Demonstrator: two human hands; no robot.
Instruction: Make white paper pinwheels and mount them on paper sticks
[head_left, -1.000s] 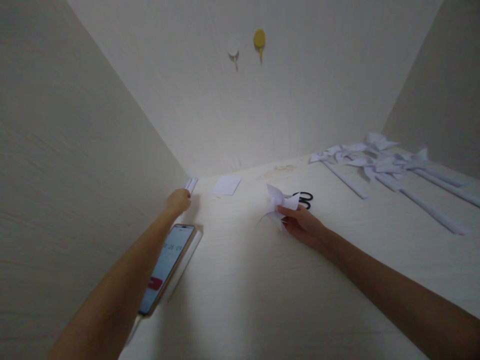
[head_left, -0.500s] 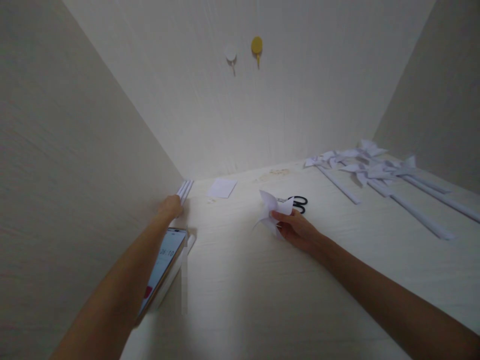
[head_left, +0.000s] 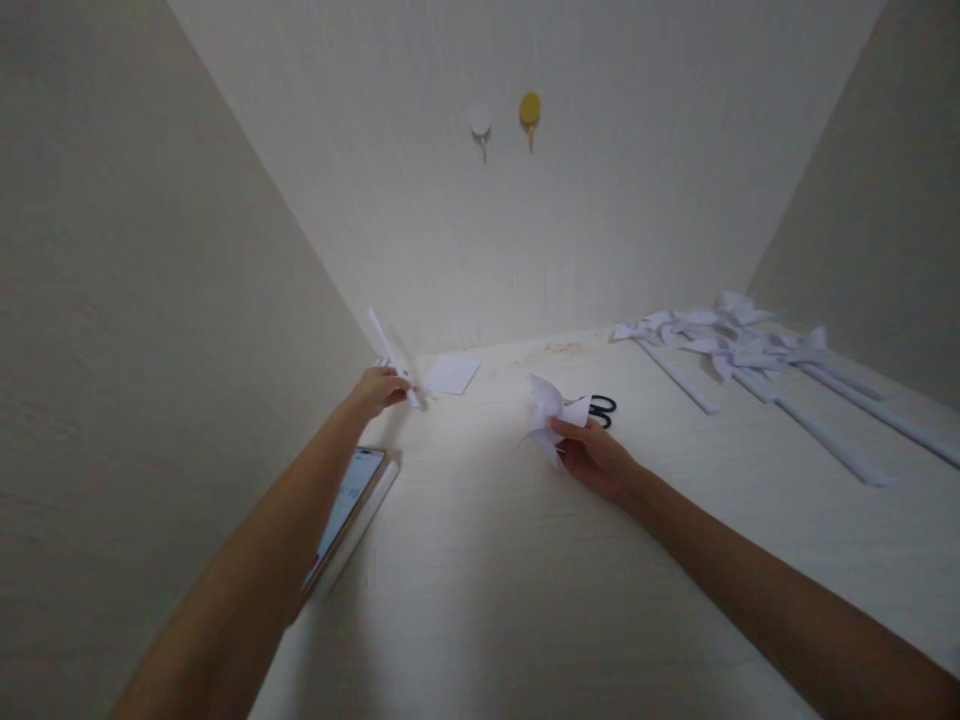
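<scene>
Near the left wall my left hand [head_left: 376, 390] grips a thin white paper tube [head_left: 386, 336], which tilts up above the table. My right hand [head_left: 589, 450], right of centre, pinches a white paper pinwheel head [head_left: 547, 405] with curled blades. Just behind that hand lie black-handled scissors [head_left: 602, 408], their blades mostly hidden by the paper. A flat square of white paper [head_left: 453, 375] rests to the right of my left hand. Below my left hand, partly covered by my forearm, a phone [head_left: 349, 510] leans along a white roll [head_left: 364, 525].
Several finished paper pinwheels on sticks [head_left: 727, 345] lie at the right back of the table [head_left: 480, 580]. Small paper scraps [head_left: 562, 349] sit near the back wall. A white hook [head_left: 480, 122] and a yellow hook [head_left: 530, 108] are on that wall. Walls stand on both sides.
My left hand has lifted a paper tube from the group by the left wall and moved it slightly right. My right hand stays nearly in place with the pinwheel head.
</scene>
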